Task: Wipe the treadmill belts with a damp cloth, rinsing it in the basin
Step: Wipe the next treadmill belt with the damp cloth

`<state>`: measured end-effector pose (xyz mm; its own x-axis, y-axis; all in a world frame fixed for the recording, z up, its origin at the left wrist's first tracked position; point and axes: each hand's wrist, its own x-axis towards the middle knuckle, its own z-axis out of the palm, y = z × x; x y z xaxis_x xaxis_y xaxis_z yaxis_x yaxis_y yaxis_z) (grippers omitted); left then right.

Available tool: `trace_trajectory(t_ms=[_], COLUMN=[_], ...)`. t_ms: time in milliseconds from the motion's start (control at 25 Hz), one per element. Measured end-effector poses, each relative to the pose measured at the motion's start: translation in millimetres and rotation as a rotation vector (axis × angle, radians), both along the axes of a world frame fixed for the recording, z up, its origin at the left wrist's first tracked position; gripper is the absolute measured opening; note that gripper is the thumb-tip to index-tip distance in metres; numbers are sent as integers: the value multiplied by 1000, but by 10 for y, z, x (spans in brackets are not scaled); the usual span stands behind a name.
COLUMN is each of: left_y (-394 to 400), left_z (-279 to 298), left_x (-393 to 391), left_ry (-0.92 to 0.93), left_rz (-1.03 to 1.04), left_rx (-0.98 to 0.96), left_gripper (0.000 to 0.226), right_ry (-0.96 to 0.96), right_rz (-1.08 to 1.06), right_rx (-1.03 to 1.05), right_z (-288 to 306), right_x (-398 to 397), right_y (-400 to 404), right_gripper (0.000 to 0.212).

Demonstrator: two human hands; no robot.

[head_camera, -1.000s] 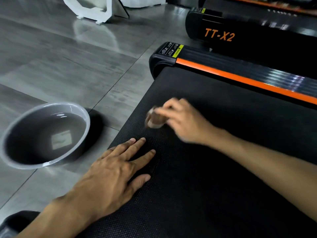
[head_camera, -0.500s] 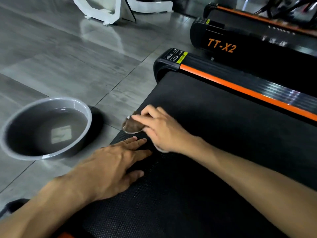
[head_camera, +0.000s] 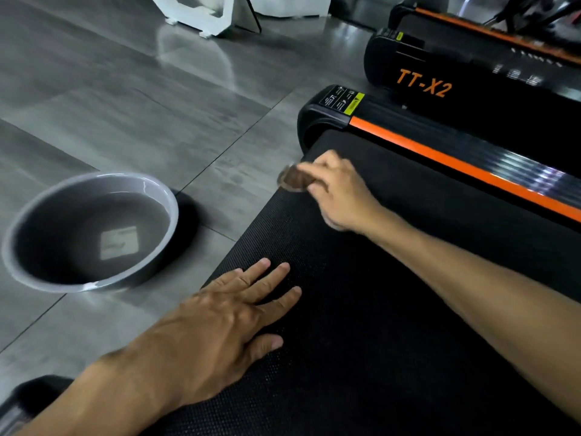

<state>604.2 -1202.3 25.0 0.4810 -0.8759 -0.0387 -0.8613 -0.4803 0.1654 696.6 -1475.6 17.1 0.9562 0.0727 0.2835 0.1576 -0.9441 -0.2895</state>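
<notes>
Now the right hand [head_camera: 338, 191] is gripping a small brown damp cloth [head_camera: 292, 181], fingers curled round it, and is pressing it onto the treadmill belt [head_camera: 393, 309] right at the belt's left edge, near the far-left corner by the black end cap [head_camera: 317, 121]. Half a second ago the cloth was sitting lower down that same left edge, close to the other hand; a second ago it was further in on the belt. So the stroke is running outward and then up along the edge toward the far corner. Cloth is blurred, so folds are not readable. The left hand [head_camera: 226, 319] is lying flat, fingers straight and spread, palm bracing on the belt near the near-left edge, holding nothing, and has stayed put. The grey basin [head_camera: 163, 196] with water is sitting on the tiled floor [head_camera: 125, 105] just beside the belt's left edge, well within reach. Judging from this, wiping of this belt's left strip is underway; the right part looks still to do, and a rinse is likely coming soon. A second treadmill marked TT-X2 [head_camera: 424, 84] is waiting behind.
</notes>
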Motion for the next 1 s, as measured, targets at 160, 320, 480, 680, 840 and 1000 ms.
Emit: trace_trajectory(t_ms=[160,320,480,680,840,1000], left_y=[5,5,13,-1,168,440], left_z=[-86,-94,-130,10,105,238], left_x=[1,22,-13,-18,-61,69], left_ry=[-71,-129,-172,-63,138,213], left_rz=[-14,-25,-20,-10,16,112], left_rx=[-44,-38,-47,-45,-182,-298], left_gripper=[56,56,57,56,51,46], right_ry=[-52,-12,37,118,95,128], right_rz=[5,-355,-277,425,-207,-215], right_rx=[-167,-380,-141,-108,-287,-184], right_z=[62,144,158,65,326,330], right_x=[321,953,842,121,796,607], right_y=[-352,-639,-296,502,-290,49], right_gripper=[38,32,34,32,30,27])
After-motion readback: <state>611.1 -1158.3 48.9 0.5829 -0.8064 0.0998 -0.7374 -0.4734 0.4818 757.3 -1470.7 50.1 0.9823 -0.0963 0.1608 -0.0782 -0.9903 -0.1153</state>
